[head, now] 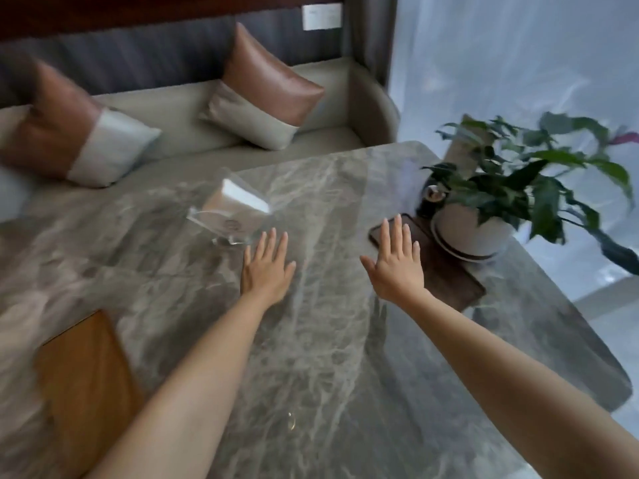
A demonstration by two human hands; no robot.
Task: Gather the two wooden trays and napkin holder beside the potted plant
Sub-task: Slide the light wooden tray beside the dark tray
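A dark wooden tray (446,271) lies on the marble table (328,357) right beside the white-potted plant (473,233). A lighter orange-brown wooden tray (83,382) lies at the near left of the table. A clear napkin holder (231,212) with white napkins stands mid-table, blurred. My left hand (266,267) hovers flat with fingers spread, its fingertips just short of the holder. My right hand (397,261) is also spread flat, its fingers over the dark tray's left end. Neither hand holds anything.
A small shiny round object (434,194) sits behind the dark tray, next to the pot. A grey bench with two brown-and-white cushions (266,91) runs along the table's far side. The table's rounded edge drops off at the right.
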